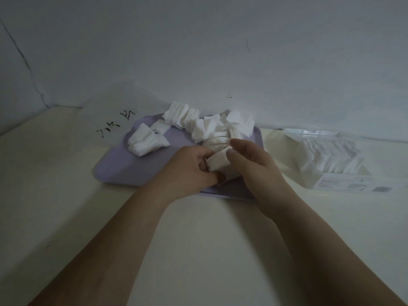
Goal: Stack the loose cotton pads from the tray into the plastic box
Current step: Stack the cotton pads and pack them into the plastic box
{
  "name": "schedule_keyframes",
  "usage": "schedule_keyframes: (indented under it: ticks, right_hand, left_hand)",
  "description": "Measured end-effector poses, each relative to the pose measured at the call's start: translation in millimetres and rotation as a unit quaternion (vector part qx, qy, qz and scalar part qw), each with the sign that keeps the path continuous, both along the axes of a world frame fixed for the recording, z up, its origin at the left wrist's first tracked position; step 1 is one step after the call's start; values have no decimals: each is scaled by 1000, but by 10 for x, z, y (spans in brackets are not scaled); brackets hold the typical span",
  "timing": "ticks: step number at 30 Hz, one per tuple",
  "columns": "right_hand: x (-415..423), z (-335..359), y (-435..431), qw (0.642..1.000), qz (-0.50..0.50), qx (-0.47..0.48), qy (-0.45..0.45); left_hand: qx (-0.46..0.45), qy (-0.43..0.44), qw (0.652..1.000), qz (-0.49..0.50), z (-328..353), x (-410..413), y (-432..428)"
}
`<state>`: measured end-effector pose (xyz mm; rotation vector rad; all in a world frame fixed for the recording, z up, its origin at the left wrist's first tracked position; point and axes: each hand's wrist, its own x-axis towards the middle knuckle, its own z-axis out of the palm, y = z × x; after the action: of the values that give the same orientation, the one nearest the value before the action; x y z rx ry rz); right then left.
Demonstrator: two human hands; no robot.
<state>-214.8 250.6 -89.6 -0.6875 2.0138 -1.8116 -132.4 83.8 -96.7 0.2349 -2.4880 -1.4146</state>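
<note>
Black handwritten marks (116, 125) stood on a clear plastic sheet (103, 107) by the table's back edge, but they could not be read. A white label (344, 185) on the front of the plastic box (298, 155), near the table's right edge, carried small print and a square code patch (382, 189), all too blurred to read.

left hand (194, 168) + right hand (249, 160): pinching pad bundle (218, 161) | over tray (123, 166) | box (331, 160): right

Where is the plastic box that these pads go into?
In the head view the plastic box sits on the table at far right, beside the purple tray and close to the wall.
</note>
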Motion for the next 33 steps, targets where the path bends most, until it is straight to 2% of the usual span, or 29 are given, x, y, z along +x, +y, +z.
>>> schedule_keyframes:
  ticks: [5,10,15,19,23,26,28,30,33]
  right_hand:
    - [33,-39,-57,992,-77,28,95]
    - [9,-70,-85,991,-73,45,100]
    - [16,-90,-128,999,-26,34,20]
    - [30,-53,-115,997,-9,-28,-65]
    - [39,-13,-89,978,37,-105,-175]
    - [53,-14,-82,988,42,-97,-116]
    - [71,37,-61,993,41,-86,-69]
    - [39,145,-5,994,32,-88,-58]
    - [-37,325,100,996,-3,-74,-48]
  left_hand:
    - [20,9,999,-26,2,-8,88]
    - [-6,4,1000,-18,-21,-17,90]
    - [-13,-32,999,-15,-50,-32,89]
    - [-19,-29,999,8,-7,-20,112]
    - [-18,-37,999,7,53,16,122]
    - [-31,-4,999,44,139,62,150]
    - [6,13,998,67,217,93,128]
    - [45,3,997,64,322,129,109]
    - [18,17,998,50,450,160,174]
